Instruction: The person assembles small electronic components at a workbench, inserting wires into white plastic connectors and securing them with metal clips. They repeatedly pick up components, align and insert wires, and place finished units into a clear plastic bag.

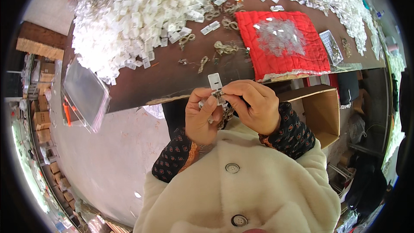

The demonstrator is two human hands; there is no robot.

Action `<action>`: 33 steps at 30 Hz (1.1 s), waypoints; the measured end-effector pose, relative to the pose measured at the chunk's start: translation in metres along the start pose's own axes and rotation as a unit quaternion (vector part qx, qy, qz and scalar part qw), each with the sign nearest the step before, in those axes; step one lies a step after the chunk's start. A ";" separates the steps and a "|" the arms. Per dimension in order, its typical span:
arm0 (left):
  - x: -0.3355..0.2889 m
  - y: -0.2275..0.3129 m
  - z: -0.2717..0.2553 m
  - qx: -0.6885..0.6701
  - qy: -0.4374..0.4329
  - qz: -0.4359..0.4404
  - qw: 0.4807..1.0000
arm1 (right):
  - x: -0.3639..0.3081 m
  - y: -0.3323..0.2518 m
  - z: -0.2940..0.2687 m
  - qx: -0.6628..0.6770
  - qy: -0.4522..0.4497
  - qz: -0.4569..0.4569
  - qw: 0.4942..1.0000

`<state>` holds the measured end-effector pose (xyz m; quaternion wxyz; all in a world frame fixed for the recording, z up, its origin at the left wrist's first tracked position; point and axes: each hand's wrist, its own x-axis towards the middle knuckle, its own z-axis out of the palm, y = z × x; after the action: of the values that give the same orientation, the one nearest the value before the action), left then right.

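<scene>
A small white plastic case with its lid flipped up is held over the table's front edge. My left hand grips its lower part between thumb and fingers. The thumb and forefinger of my right hand are pinched together at the case's right side, near the hinge. Something small and dark or metallic shows inside the case, too small to name. More small white pieces and a knotted, beige-grey bundle show below and between the hands, partly hidden by the fingers.
On the brown table lie a large heap of white cases, several cord bundles, and a red quilted cloth with clear plastic bits. A tray of small parts is at right, plastic bags at left. A cardboard box stands below.
</scene>
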<state>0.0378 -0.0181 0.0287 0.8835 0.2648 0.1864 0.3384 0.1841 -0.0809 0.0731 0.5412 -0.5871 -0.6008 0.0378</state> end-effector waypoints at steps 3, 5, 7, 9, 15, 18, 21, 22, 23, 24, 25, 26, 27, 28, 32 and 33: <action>-0.004 0.006 -0.004 0.001 0.001 0.016 1.000 | 0.001 -0.005 0.011 -0.028 -0.001 -0.025 0.999; -0.007 0.008 -0.008 0.006 0.004 0.020 1.000 | 0.001 -0.008 0.015 -0.023 -0.022 -0.013 0.999; -0.008 0.010 -0.014 -0.015 0.004 0.002 1.000 | 0.001 -0.010 0.013 0.010 -0.062 0.036 0.997; -0.009 0.011 -0.019 -0.033 0.012 -0.021 0.999 | 0.004 -0.009 0.011 0.034 -0.099 0.056 0.993; -0.010 0.008 -0.024 -0.076 0.031 -0.026 0.996 | 0.002 -0.010 0.015 -0.014 -0.104 -0.026 0.994; -0.009 0.009 -0.027 -0.083 0.039 -0.007 0.996 | -0.005 -0.015 0.022 -0.045 -0.087 -0.049 0.994; -0.010 0.012 -0.029 -0.084 0.034 -0.011 0.996 | -0.008 -0.017 0.021 -0.013 -0.097 -0.023 0.995; -0.011 0.012 -0.029 -0.082 0.027 -0.013 0.996 | -0.007 -0.016 0.020 0.020 -0.096 0.000 0.995; -0.011 0.013 -0.028 -0.085 0.010 -0.008 0.996 | -0.005 -0.014 0.018 0.059 -0.073 0.014 0.995; -0.011 0.012 -0.028 -0.088 0.003 -0.020 0.996 | -0.005 -0.014 0.021 0.162 -0.068 0.149 0.973; -0.011 0.011 -0.027 -0.096 -0.009 -0.024 0.995 | -0.006 -0.014 0.024 0.267 -0.052 0.266 0.925; -0.011 0.010 -0.026 -0.096 -0.005 -0.033 0.995 | -0.003 -0.010 0.025 0.329 -0.058 0.326 0.885; -0.011 0.009 -0.025 -0.099 -0.011 -0.037 0.994 | 0.000 -0.006 0.026 0.398 -0.074 0.370 0.836; -0.011 0.009 -0.024 -0.101 -0.013 -0.041 0.994 | 0.000 -0.004 0.028 0.395 -0.074 0.375 0.835; -0.011 0.009 -0.023 -0.113 -0.006 -0.054 0.992 | -0.005 0.000 0.029 0.331 -0.067 0.246 0.909; -0.012 0.010 -0.023 -0.116 -0.003 -0.056 0.992 | -0.007 0.000 0.030 0.280 -0.063 0.158 0.945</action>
<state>0.0129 -0.0121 0.0187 0.9264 0.1505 0.1581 0.3069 0.1618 -0.0681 0.0565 0.6317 -0.4958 -0.4987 0.3263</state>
